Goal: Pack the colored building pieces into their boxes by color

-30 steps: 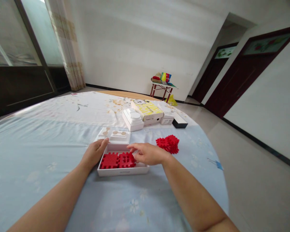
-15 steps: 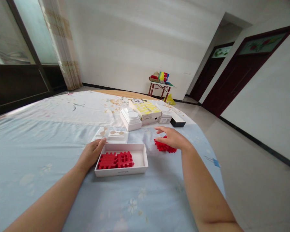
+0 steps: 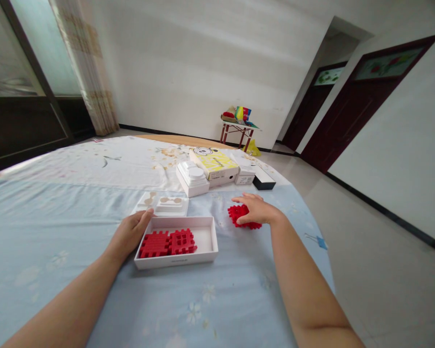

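An open white box (image 3: 203, 256) stands on the cloth-covered table, with red toothed plates (image 3: 155, 244) in its left and middle part; one plate (image 3: 182, 241) has a window-like grid. My left hand (image 3: 129, 233) is closed on the box's left edge, thumb over the back corner. To the right of the box, a pile of red toothed pieces (image 3: 238, 211) lies on the cloth. My right hand (image 3: 256, 209) is over this pile, thumb and fingers apart, touching or just above the pieces. Part of the pile is hidden under the palm.
Behind the white box lies a white tray (image 3: 179, 208). Farther back are a stepped white box (image 3: 192, 179), a yellow patterned box (image 3: 217, 164), a small white box (image 3: 245, 178) and a black-sided box (image 3: 264, 180). A blue clip (image 3: 321, 242) lies near the table's right edge.
My right thumb has come down onto the red pile, and the hand sits lower over it. The whole view has shifted slightly; my left hand remains at the box.
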### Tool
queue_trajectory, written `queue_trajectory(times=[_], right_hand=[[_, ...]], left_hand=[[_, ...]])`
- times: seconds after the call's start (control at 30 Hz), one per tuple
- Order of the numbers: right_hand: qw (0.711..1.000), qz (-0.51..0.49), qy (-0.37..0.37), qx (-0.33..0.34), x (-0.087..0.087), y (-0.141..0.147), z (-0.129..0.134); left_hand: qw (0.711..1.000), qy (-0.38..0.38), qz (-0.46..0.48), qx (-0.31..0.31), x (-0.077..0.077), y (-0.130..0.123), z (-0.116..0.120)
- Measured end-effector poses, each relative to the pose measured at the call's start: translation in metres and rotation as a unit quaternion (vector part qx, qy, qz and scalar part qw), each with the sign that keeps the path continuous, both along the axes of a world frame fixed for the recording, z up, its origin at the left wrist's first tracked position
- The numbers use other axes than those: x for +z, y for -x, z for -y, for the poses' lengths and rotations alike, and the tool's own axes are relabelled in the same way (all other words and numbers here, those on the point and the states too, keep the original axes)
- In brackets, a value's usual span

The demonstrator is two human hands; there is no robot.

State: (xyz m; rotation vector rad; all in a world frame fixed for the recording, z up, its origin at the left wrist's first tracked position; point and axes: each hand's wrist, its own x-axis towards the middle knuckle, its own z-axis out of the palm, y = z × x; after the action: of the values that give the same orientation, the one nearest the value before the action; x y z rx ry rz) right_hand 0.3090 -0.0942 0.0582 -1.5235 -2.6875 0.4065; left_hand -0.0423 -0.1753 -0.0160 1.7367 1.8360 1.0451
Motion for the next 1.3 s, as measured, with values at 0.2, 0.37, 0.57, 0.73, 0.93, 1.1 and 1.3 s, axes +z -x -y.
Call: queue_trajectory(times=[0.2,0.37,0.57,0.73,0.93,1.1,1.3], right_hand=[[1.000,0.014,-0.001,0.018,0.000,-0.003,-0.003],[0.999,0.026,0.004,0.025,0.003,-0.004,-0.001],[0.996,0.058,0.002,0.067,-0.002,0.004,-0.001],[0.994,0.088,-0.004,0.067,-0.011,0.006,-0.002],[0.994,0.080,-0.030,0.069,-0.015,0.006,-0.003],[0.995,0.062,-0.044,0.066,-0.014,0.009,-0.003],[0.997,0.052,-0.040,0.045,-0.013,0.009,-0.004]], left_hand=[[1.000,-0.008,0.004,-0.004,-0.003,0.002,-0.001],[1.000,-0.009,-0.002,0.002,-0.004,0.002,-0.001],[1.000,-0.008,-0.012,-0.001,-0.003,0.001,0.000],[0.999,-0.012,-0.027,0.012,-0.003,0.002,-0.001],[1.000,-0.007,-0.027,0.010,-0.003,0.002,-0.001],[0.999,-0.007,-0.030,0.008,-0.002,0.001,-0.001],[1.000,0.003,-0.009,0.000,0.003,-0.002,0.002]])
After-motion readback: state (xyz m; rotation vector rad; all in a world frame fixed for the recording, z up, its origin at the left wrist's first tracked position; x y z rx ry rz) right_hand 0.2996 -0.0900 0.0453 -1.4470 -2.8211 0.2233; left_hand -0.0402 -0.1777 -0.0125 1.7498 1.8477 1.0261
